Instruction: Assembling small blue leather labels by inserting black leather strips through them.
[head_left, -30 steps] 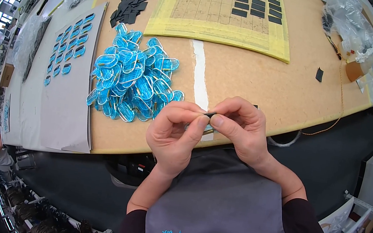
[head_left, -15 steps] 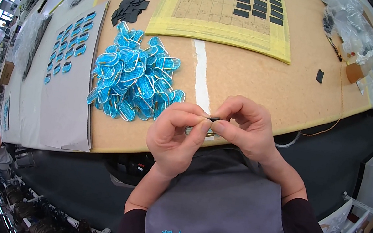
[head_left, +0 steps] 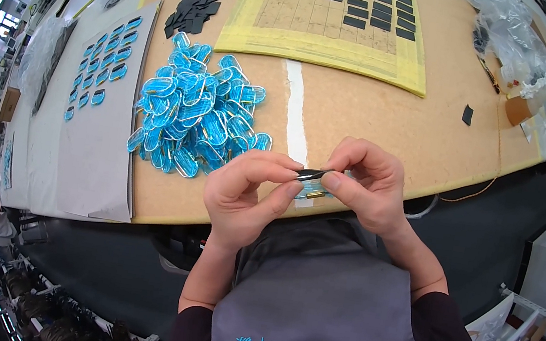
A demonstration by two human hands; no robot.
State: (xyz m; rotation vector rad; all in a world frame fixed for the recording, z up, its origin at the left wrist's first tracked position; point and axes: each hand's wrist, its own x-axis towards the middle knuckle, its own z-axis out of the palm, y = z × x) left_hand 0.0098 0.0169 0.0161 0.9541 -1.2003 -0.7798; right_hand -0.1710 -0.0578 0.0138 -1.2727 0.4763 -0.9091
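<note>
Both my hands are at the table's near edge, pinching one small piece between thumbs and forefingers. My left hand point(head_left: 248, 195) is closed on the left end of a black strip point(head_left: 310, 174). On the right end of that strip my right hand point(head_left: 370, 189) is closed. Beneath the strip, a clear-blue oval piece point(head_left: 314, 191) with a gold-coloured bit shows between the thumbs; fingertips hide part of it. Left of my hands lies a heap of similar blue ovals with pale rims point(head_left: 200, 114). Behind the heap is a pile of black strips point(head_left: 195, 9).
A grey board point(head_left: 98, 158) at left bears rows of blue ovals with black tops. A yellow-edged board point(head_left: 317, 61) at the back carries rows of black strips. At right lie one loose strip point(head_left: 467, 115), clear plastic point(head_left: 512, 37) and a brown roll point(head_left: 518, 110).
My fingertips have moved apart, left hand leftward and right hand rightward. More of the black strip and the blue oval piece shows between them.
</note>
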